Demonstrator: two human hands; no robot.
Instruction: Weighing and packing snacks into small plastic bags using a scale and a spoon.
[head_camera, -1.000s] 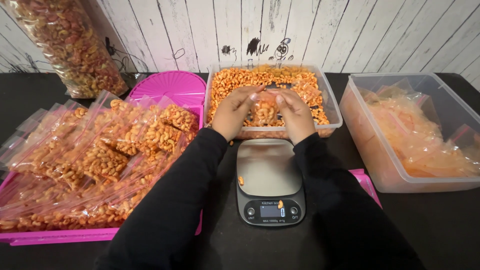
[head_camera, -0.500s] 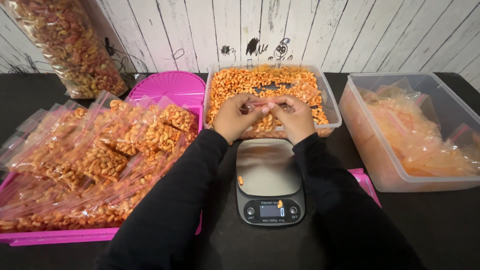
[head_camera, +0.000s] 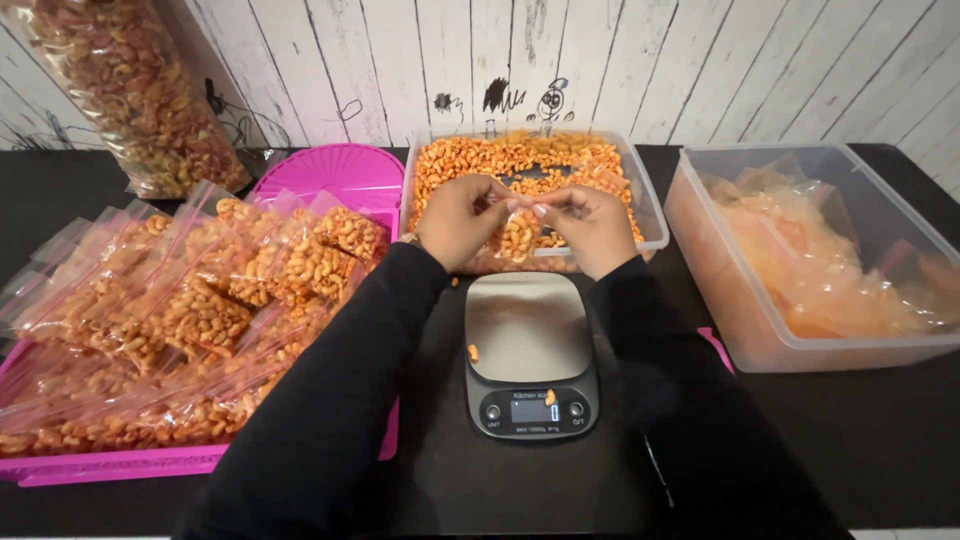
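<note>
My left hand (head_camera: 462, 218) and my right hand (head_camera: 588, 226) together pinch the top of a small clear bag of orange coated nuts (head_camera: 519, 236). The bag hangs between them, over the near rim of a clear tub of loose orange nuts (head_camera: 430, 158). Just below, on the black table, sits a small digital kitchen scale (head_camera: 528, 350) with one stray nut on its bare steel plate. Both arms wear black sleeves.
A pink tray (head_camera: 120, 467) at left is piled with several filled clear bags. A pink lid (head_camera: 345, 172) lies behind it. A big sack of nuts (head_camera: 140, 90) leans at the back left. A clear tub of empty bags (head_camera: 760, 320) stands at right.
The small bag has risen from inside the nut tub, and both hands have come together at its top edge, drawing slightly toward the scale.
</note>
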